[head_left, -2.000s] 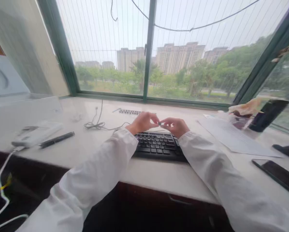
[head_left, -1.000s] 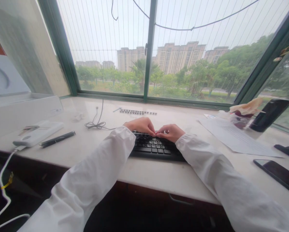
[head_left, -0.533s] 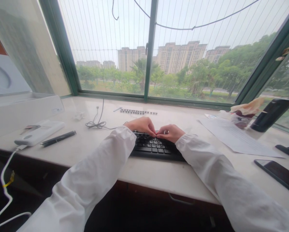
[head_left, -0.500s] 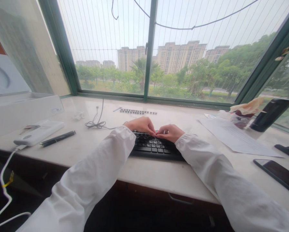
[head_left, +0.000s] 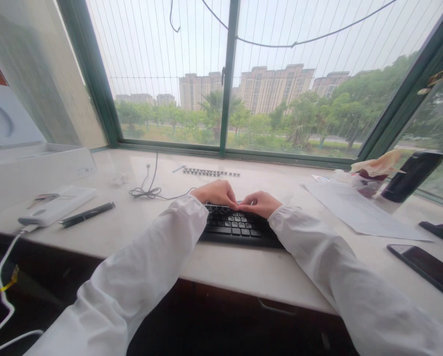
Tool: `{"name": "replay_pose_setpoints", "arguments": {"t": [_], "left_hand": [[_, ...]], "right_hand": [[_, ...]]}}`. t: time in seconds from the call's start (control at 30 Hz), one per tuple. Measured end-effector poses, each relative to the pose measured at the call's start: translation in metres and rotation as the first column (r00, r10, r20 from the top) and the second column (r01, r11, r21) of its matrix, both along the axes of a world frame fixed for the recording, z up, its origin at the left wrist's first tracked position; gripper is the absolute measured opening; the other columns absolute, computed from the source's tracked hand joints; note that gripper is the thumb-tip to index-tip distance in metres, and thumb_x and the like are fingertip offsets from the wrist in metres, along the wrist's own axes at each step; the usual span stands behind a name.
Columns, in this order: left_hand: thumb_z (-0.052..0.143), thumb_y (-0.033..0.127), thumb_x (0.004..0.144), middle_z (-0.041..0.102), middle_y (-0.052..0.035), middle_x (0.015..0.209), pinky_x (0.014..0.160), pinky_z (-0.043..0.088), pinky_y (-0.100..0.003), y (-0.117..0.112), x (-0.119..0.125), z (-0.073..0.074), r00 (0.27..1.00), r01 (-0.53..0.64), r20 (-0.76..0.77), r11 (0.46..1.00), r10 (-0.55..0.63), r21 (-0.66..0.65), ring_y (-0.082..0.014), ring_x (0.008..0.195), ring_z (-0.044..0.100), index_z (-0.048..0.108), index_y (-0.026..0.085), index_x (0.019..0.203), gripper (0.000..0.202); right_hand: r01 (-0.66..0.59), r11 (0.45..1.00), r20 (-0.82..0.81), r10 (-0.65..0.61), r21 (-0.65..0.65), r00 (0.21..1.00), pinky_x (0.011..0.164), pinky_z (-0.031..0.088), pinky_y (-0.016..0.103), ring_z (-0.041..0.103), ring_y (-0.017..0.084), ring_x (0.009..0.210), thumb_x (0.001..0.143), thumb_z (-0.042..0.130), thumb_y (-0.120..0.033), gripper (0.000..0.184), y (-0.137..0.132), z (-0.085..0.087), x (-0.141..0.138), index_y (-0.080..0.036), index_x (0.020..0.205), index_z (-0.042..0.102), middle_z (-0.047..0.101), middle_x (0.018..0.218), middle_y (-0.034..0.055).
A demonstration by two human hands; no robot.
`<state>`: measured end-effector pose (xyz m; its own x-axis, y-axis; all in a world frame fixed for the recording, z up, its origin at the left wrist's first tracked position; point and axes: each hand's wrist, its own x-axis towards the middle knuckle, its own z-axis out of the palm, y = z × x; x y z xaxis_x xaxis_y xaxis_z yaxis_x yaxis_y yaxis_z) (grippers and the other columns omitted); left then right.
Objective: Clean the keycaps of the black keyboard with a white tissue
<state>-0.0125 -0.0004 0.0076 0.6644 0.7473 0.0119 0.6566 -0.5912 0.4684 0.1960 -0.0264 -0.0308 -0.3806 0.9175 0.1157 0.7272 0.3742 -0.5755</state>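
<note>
Lowered since the earlier head view, the left hand [head_left: 217,192] and right hand [head_left: 261,203] meet in a pinch at the keyboard [head_left: 240,240], near the front edge of the counter [head_left: 214,264]; whether they grip anything is hidden. Uneven pressure could tilt or dislodge a key [head_left: 245,231].

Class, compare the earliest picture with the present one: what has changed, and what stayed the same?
The bare left hand and bare right hand have lowered to the black rectangular keyboard. The small dark piece earlier held between them is now out of sight; whether it was released is unclear. The slim black pen and black rectangular phone stayed put.
</note>
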Motion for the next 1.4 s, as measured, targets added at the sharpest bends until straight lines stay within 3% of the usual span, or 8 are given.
{"name": "replay_pose_setpoints", "arguments": {"t": [0.47, 0.73, 1.0, 1.23, 1.33, 1.4], "left_hand": [[0.074, 0.048, 0.065, 0.072, -0.0014, 0.069, 0.060, 0.038, -0.024, 0.000, -0.001, 0.000, 1.000, 0.027, -0.008, 1.000, -0.027, -0.008, -0.0147, 0.070, 0.061, 0.080, 0.021, 0.080, 0.032], [0.072, 0.040, 0.066, 0.066, -0.0015, 0.059, 0.056, 0.036, -0.024, -0.008, 0.007, 0.003, 0.997, 0.062, -0.047, 0.992, -0.057, 0.109, -0.0129, 0.059, 0.056, 0.079, 0.018, 0.075, 0.024], [0.066, 0.031, 0.067, 0.067, -0.0053, 0.061, 0.054, 0.036, -0.026, -0.010, 0.016, -0.003, 0.992, 0.084, -0.109, 0.972, -0.061, 0.218, -0.0151, 0.058, 0.057, 0.078, 0.019, 0.071, 0.017], [0.071, 0.039, 0.068, 0.071, -0.0038, 0.067, 0.060, 0.042, -0.024, -0.008, 0.005, 0.000, 0.999, 0.050, -0.024, 0.991, -0.047, 0.122, -0.0159, 0.066, 0.062, 0.080, 0.020, 0.078, 0.023], [0.070, 0.037, 0.071, 0.073, -0.0048, 0.074, 0.066, 0.046, -0.025, -0.003, 0.001, 0.002, 0.998, -0.063, 0.018, 0.981, 0.061, 0.181, -0.0176, 0.071, 0.064, 0.080, 0.020, 0.081, 0.021], [0.068, 0.034, 0.073, 0.074, -0.0063, 0.077, 0.071, 0.047, -0.028, 0.001, -0.001, 0.001, 0.980, -0.194, 0.019, 0.945, 0.196, 0.263, -0.0195, 0.075, 0.064, 0.080, 0.020, 0.082, 0.020]], "right_hand": [[0.032, 0.999, -0.005, -0.032, -0.032, 0.999, 0.064, 0.043, 0.028, 0.057, 0.015, 0.067, 0.070, 0.071, -0.051, 0.036, 0.002, 0.000, -0.002, -0.018, 0.082, 0.078, 0.071, 0.073, 0.0037], [0.038, 0.998, 0.008, -0.038, -0.051, 0.999, 0.065, 0.044, 0.027, 0.057, 0.015, 0.066, 0.070, 0.072, -0.044, 0.027, 0.004, -0.001, -0.005, -0.019, 0.079, 0.075, 0.070, 0.072, 0.0017], [0.066, 0.997, 0.045, -0.065, -0.027, 0.997, 0.067, 0.044, 0.027, 0.060, 0.016, 0.072, 0.069, 0.072, -0.031, 0.013, 0.008, -0.004, -0.008, -0.018, 0.073, 0.071, 0.070, 0.074, 0.0012], [0.053, 0.999, 0.031, -0.053, 0.004, 0.998, 0.063, 0.044, 0.027, 0.059, 0.015, 0.066, 0.070, 0.070, -0.043, 0.025, 0.000, 0.001, -0.009, -0.019, 0.076, 0.073, 0.071, 0.073, 0.0016], [0.177, 0.976, 0.009, -0.179, 0.124, 0.984, 0.066, 0.045, 0.028, 0.059, 0.016, 0.068, 0.075, 0.065, -0.043, 0.026, -0.003, 0.011, 0.001, -0.021, 0.083, 0.074, 0.072, 0.080, 0.0024], [0.333, 0.899, 0.063, -0.364, 0.285, 0.929, 0.074, 0.045, 0.031, 0.061, 0.018, 0.074, 0.080, 0.060, -0.040, 0.023, -0.003, 0.019, 0.013, -0.023, 0.088, 0.074, 0.072, 0.084, 0.0028]]}}
